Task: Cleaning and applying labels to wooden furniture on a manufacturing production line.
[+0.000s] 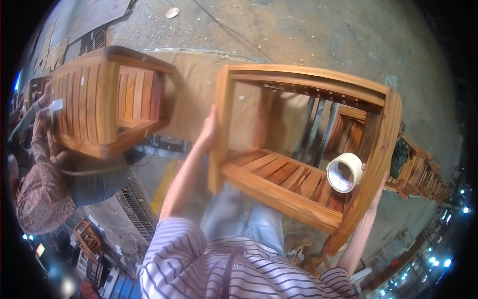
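Observation:
A wooden stool frame [308, 219] with a slatted shelf is tilted in front of me. My left hand [211, 124] is closed on its left leg. My right hand [381, 187] grips the far side of the right leg, which hides most of its fingers. A roll of pale tape [352, 167] sits against the inner side of that leg, above the slats. Fingertips show beside the roll; whether they hold it or it rests on the shelf, I cannot tell.
Brown board [191, 94] covers the work surface behind the stool. At left, another person [47, 194] handles a second slatted wooden stool [82, 109]. More wooden pieces [418, 169] stand in a row at right. A dark cable [229, 30] crosses the floor.

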The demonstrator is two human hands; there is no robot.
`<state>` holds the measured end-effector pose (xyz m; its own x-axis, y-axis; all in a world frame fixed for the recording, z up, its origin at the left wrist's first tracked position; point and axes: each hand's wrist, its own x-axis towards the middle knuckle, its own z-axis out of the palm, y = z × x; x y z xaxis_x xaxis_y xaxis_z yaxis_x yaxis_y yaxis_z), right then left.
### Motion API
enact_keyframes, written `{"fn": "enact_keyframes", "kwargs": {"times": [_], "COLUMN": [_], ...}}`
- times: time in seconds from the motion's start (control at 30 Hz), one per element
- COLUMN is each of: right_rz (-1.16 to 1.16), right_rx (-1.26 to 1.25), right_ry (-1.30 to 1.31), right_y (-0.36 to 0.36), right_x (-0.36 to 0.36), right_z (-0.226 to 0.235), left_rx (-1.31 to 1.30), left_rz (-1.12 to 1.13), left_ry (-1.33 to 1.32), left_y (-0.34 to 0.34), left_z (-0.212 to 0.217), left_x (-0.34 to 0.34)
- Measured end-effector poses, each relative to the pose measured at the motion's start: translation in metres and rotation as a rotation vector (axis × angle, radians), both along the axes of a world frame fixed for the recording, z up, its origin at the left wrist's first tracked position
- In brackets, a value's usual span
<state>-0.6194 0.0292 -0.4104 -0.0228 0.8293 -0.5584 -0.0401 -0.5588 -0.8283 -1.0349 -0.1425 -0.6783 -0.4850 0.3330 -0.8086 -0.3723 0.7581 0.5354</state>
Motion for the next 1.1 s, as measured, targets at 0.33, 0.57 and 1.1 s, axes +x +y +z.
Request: {"fn": "enact_keyframes", "kwargs": {"times": [0.33, 0.57, 1.1], "right_rz": [0.073, 0.08, 0.399], "right_rx": [-0.056, -0.223, 0.153], "right_ry": [0.018, 0.454, -0.104], "right_y": [0.025, 0.004, -0.055], "right_x": [-0.026, 0.075, -0.069], "right_z": [-0.178, -0.347, -0.013], "left_rx": [-0.048, -0.059, 0.789], "left_rz": [0.012, 0.108, -0.672], "left_ry": [0.414, 0.244, 0.146], "left_y": [-0.011, 0.004, 0.085], "left_z": [0.086, 0.056, 0.231], "left_x": [-0.08, -0.09, 0.147]}}
